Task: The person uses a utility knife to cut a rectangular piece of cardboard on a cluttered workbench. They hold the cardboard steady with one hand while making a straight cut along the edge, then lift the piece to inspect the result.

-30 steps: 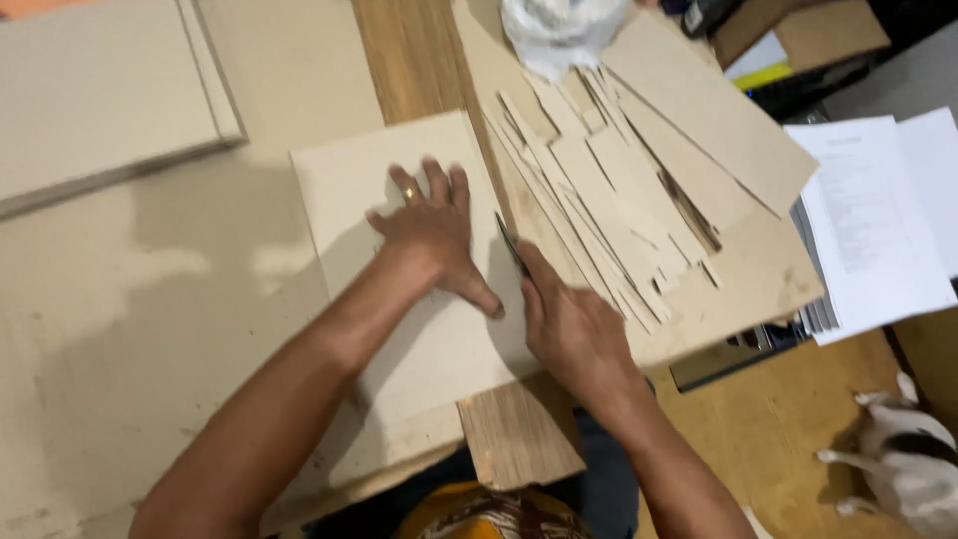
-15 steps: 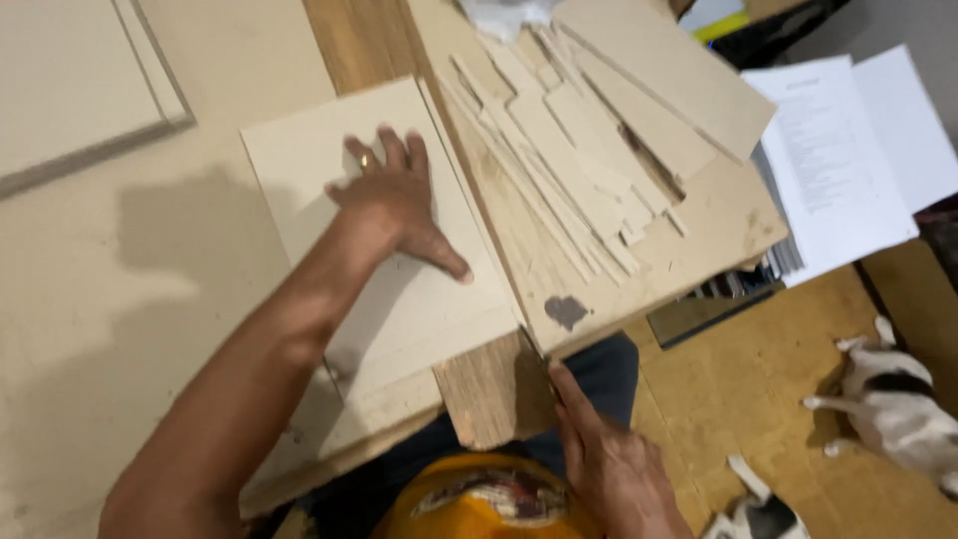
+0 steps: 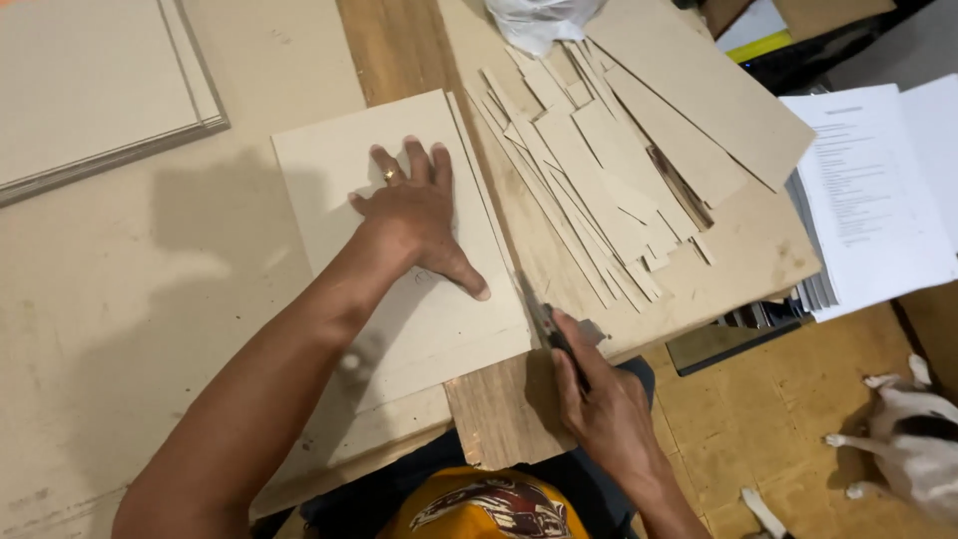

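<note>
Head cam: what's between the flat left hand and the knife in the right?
Only bare board sheet between left hand and the knife in the right hand; head view.

Cardboard sheet (image 3: 399,250) pale beige, plain. Cut strips (image 3: 589,190) same light tan, heaped. Tabletop (image 3: 120,289) dull beige with scuffs and dark smudges. Wooden plank (image 3: 394,50) brown, streaky grain. Knife (image 3: 547,324) dark grey-black. Ring (image 3: 390,176) gold on left hand (image 3: 414,220). Shirt (image 3: 479,504) yellow-orange with dark red print. Paper stack (image 3: 868,200) white with fine grey text. Plastic bag (image 3: 539,20) white. Dog (image 3: 913,449) white with dark patch. Floor (image 3: 758,419) yellowish brown.
</note>
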